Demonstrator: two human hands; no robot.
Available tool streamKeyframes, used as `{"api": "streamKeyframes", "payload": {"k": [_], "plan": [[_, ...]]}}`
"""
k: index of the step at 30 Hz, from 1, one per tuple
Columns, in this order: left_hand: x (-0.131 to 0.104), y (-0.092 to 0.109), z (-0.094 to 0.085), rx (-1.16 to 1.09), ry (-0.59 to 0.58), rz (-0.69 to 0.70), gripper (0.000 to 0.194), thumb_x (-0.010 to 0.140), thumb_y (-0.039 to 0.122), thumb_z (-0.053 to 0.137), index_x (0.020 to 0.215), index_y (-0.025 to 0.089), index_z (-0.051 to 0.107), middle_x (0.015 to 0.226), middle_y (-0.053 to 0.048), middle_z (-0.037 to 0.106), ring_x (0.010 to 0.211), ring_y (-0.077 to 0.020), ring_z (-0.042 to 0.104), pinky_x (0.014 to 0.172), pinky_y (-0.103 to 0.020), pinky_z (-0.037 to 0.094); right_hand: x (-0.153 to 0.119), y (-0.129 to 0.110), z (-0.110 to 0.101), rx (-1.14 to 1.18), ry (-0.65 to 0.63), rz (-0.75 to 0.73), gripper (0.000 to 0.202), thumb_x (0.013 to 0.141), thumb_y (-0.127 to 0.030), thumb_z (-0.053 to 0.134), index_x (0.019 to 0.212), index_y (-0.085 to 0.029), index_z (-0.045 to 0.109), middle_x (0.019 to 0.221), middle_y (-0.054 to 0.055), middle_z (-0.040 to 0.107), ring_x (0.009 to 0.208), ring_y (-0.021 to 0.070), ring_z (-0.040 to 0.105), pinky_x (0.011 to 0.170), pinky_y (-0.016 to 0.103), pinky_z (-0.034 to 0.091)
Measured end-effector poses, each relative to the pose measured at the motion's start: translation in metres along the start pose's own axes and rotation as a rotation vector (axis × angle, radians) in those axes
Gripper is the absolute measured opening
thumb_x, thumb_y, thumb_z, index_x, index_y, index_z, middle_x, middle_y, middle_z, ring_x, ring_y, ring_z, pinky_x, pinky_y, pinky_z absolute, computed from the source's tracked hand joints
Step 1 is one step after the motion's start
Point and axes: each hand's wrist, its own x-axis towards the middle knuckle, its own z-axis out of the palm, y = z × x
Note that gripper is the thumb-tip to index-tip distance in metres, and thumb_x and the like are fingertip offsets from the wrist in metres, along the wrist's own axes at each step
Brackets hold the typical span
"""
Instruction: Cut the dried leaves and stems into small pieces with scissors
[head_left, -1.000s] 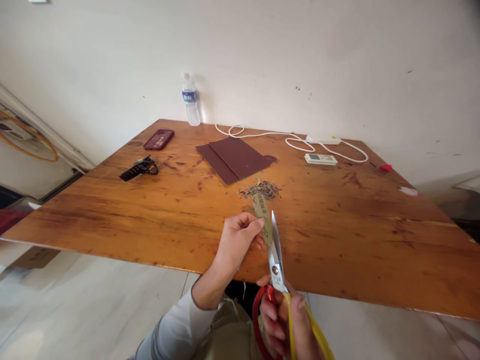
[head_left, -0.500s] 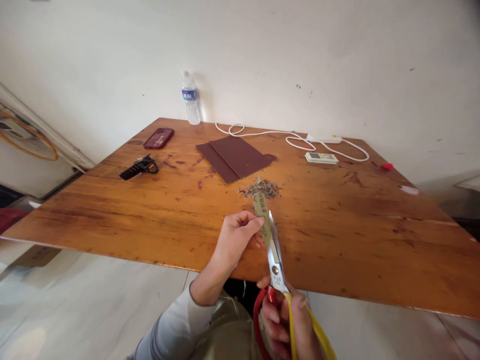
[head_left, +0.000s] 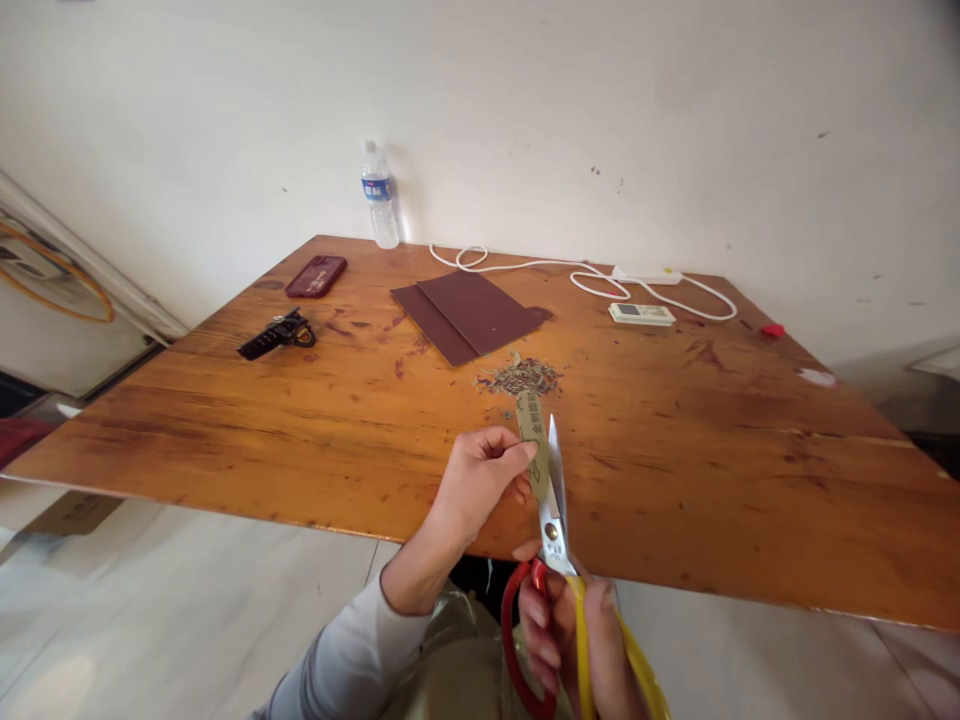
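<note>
A pale wall (head_left: pixel 525 120) stands behind a broad wooden table (head_left: pixel 247 440), its varnish stained and scratched. Near the middle of the tabletop, two dark maroon sheets (head_left: pixel 480 310) lie flat and overlapping.

Closer to you, at the table's near edge, large scissors (head_left: pixel 553 533) with one red and one yellow handle point away from you. Your right hand (head_left: pixel 604 640) is closed around the handles, the thumb by the yellow loop and fingers by the red. The steel looks rigid and fairly heavy; the handles are the place to hold it.

Your left hand (head_left: pixel 484 470) pinches a narrow, printed olive-tan strip (head_left: pixel 532 425) by its left edge, thumb on top. The strip is above the table, its near end at the blades; whether it sits between them, you cannot tell. It looks light, thin and card-stiff, easy to bend; its left edge offers a hold away from the steel.

Just beyond the strip lies a small heap of thin clippings (head_left: pixel 521 376), likely light enough to scatter.
</note>
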Motion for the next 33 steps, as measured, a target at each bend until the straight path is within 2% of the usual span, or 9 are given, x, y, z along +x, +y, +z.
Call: {"api": "streamKeyframes", "payload": {"k": [5,11,14,17,22,24,26,29,33], "plan": [[-0.001,0.002,0.001,-0.012,-0.007,-0.015,0.027,0.074,0.032,0.068,0.055,0.017,0.056,0.047,0.003,0.056,0.042,-0.0084,0.05,0.047,-0.022,0.041,-0.001,-0.002,-0.007,0.013,-0.053,0.131,0.061,0.067,-0.076,0.069,0.099,-0.024,0.061,0.063,-0.005,0.055,0.04,0.0077,0.043,0.034,0.02,0.042],[-0.001,0.001,-0.001,0.002,-0.014,-0.023,0.027,0.073,0.033,0.069,0.056,0.017,0.056,0.047,0.002,0.056,0.042,-0.009,0.051,0.047,-0.022,0.041,-0.002,-0.003,-0.009,0.003,-0.028,0.079,0.059,0.07,-0.075,0.067,0.101,-0.025,0.059,0.065,-0.006,0.053,0.038,0.0051,0.038,0.033,0.017,0.037],[0.0,0.002,-0.002,0.004,-0.021,-0.024,0.027,0.073,0.033,0.069,0.056,0.017,0.056,0.048,0.002,0.057,0.042,-0.0085,0.051,0.047,-0.022,0.042,0.0,-0.005,-0.011,0.003,-0.162,0.216,0.057,0.069,-0.073,0.07,0.099,-0.025,0.06,0.064,-0.006,0.055,0.039,0.0076,0.042,0.033,0.02,0.042],[0.0,0.003,-0.002,-0.007,-0.02,-0.034,0.026,0.072,0.033,0.07,0.056,0.016,0.057,0.047,0.002,0.057,0.041,-0.008,0.05,0.046,-0.021,0.041,-0.003,-0.003,-0.011,0.012,-0.073,0.107,0.055,0.076,-0.074,0.063,0.102,-0.025,0.061,0.064,-0.006,0.055,0.037,0.0057,0.039,0.032,0.018,0.04],[0.001,0.005,-0.004,-0.04,-0.044,-0.05,0.026,0.07,0.033,0.072,0.057,0.016,0.058,0.046,0.001,0.057,0.04,-0.0081,0.049,0.044,-0.021,0.041,-0.011,0.0,-0.006,-0.029,-0.048,0.02,0.057,0.079,-0.074,0.058,0.107,-0.025,0.062,0.068,-0.006,0.052,0.038,0.003,0.032,0.032,0.015,0.037],[0.001,0.005,-0.006,-0.035,-0.054,-0.05,0.026,0.07,0.034,0.072,0.057,0.016,0.058,0.046,0.001,0.057,0.04,-0.0083,0.049,0.045,-0.021,0.041,-0.01,-0.001,-0.005,-0.04,-0.093,0.073,0.058,0.075,-0.076,0.062,0.106,-0.026,0.062,0.067,-0.006,0.052,0.038,0.004,0.033,0.032,0.018,0.04],[0.001,0.005,-0.006,-0.021,-0.064,-0.055,0.027,0.07,0.035,0.072,0.057,0.016,0.058,0.047,0.001,0.057,0.04,-0.0085,0.049,0.045,-0.022,0.041,-0.007,-0.003,-0.004,-0.039,-0.038,0.054,0.061,0.074,-0.078,0.06,0.104,-0.025,0.062,0.065,-0.006,0.053,0.037,0.0041,0.033,0.032,0.018,0.039],[-0.001,0.006,-0.005,0.0,-0.089,-0.075,0.028,0.07,0.035,0.072,0.055,0.017,0.057,0.046,0.002,0.056,0.041,-0.0086,0.049,0.046,-0.022,0.04,-0.001,-0.004,-0.004,0.0,-0.062,0.145,0.063,0.07,-0.081,0.06,0.099,-0.024,0.061,0.063,-0.005,0.055,0.039,0.0076,0.041,0.035,0.022,0.044],[-0.003,0.005,-0.003,0.009,-0.103,-0.079,0.028,0.069,0.035,0.072,0.054,0.018,0.057,0.046,0.002,0.055,0.042,-0.0086,0.049,0.046,-0.022,0.039,0.0,0.001,-0.008,0.014,-0.029,0.083,0.066,0.067,-0.08,0.064,0.1,-0.024,0.059,0.064,-0.006,0.055,0.04,0.0076,0.041,0.035,0.022,0.043]]}}
